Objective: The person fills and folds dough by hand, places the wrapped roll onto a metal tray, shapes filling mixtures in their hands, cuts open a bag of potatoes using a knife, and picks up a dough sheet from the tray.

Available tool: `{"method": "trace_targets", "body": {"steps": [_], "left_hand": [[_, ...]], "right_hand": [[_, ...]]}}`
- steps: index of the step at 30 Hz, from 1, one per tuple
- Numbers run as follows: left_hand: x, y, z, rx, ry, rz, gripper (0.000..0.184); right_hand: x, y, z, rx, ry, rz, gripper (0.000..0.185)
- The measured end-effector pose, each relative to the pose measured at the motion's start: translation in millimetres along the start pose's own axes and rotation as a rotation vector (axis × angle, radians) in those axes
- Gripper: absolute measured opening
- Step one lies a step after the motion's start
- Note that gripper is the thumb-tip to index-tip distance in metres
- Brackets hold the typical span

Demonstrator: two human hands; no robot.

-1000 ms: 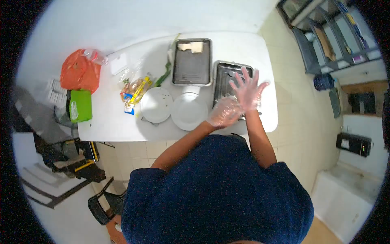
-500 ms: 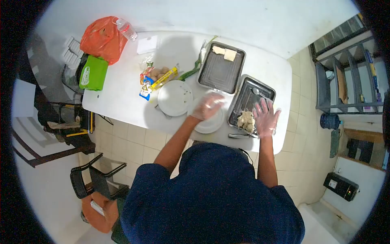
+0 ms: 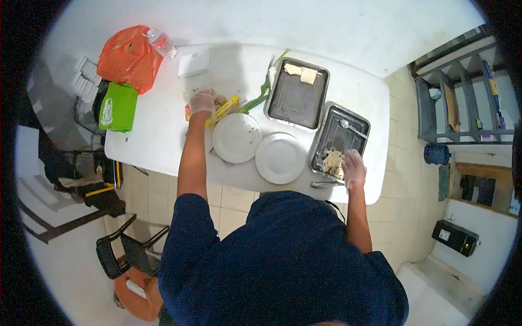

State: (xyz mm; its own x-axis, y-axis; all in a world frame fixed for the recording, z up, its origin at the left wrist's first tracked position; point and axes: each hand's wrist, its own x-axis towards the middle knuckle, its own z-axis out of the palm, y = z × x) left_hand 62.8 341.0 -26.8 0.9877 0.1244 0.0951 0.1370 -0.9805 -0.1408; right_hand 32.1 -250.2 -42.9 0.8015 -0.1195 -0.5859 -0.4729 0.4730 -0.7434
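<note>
My left hand [image 3: 202, 101], in a clear plastic glove, reaches over the packets and round brown items [image 3: 219, 100] at the table's left. Beside it lies a yellow packet [image 3: 224, 111]; its fingertips are too unclear to read. My right hand [image 3: 354, 169], gloved too, rests by the right edge of the near dark tray [image 3: 326, 142], fingers apart and holding nothing visible. A pale, lumpy mash [image 3: 333, 163] sits in that tray near the fingers, with a metal spoon [image 3: 351, 127] farther back. Two white plates [image 3: 237, 138] stand between my hands.
A second tray [image 3: 295, 100] holds pale flat pieces [image 3: 308, 75]. Green onions [image 3: 263, 93] lie left of it. A red bag [image 3: 130, 57], a water bottle [image 3: 162, 43], a green bag [image 3: 118, 107] and a white box [image 3: 194, 63] stand farther back. A dark-handled utensil [image 3: 324, 185] lies near the front edge.
My left hand has moved from above the nearer plate leftward and away to the packets, uncovering that plate. My right hand stays by the tray, its fingers less spread.
</note>
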Motion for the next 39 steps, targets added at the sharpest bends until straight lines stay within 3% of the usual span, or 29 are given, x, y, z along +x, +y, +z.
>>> {"method": "trace_targets", "body": {"steps": [1,4,7,10,12,16,19,26,30,32,39], "left_hand": [[20,10,-13,0.027,-0.352,-0.109,0.041],[48,13,32,-0.121,-0.324,-0.05,0.037],[74,23,65,-0.118,-0.433,-0.162,0.035],[80,32,101,-0.064,-0.292,-0.222,0.033],[89,30,136,-0.064,-0.409,-0.182,0.032],[97,24,129,-0.186,-0.62,-0.212,0.031],[86,27,100,-0.186,-0.592,-0.234,0.03],[88,20,132,-0.107,-0.523,-0.15,0.027],[83,16,78,-0.104,-0.532,-0.097,0.024],[74,15,38,-0.003,-0.563,0.072,0.022],[36,-29,53,-0.005,-0.191,0.068,0.02]], "right_hand": [[1,-2,3,-0.046,0.018,0.017,0.051],[4,-10,6,-0.163,0.037,0.043,0.053],[3,-19,12,-0.217,0.044,-0.007,0.052],[-4,-34,20,-0.352,0.078,-0.02,0.054],[-10,-40,23,-0.445,0.08,-0.009,0.056],[-2,-40,13,-0.438,0.09,0.014,0.057],[-2,-36,13,-0.423,0.11,0.021,0.055],[1,-29,20,-0.478,0.053,0.003,0.053],[3,-32,14,-0.409,0.059,-0.038,0.051],[1,-36,12,-0.374,0.071,-0.042,0.05],[-20,-45,8,-0.329,0.141,-0.041,0.046]]}}
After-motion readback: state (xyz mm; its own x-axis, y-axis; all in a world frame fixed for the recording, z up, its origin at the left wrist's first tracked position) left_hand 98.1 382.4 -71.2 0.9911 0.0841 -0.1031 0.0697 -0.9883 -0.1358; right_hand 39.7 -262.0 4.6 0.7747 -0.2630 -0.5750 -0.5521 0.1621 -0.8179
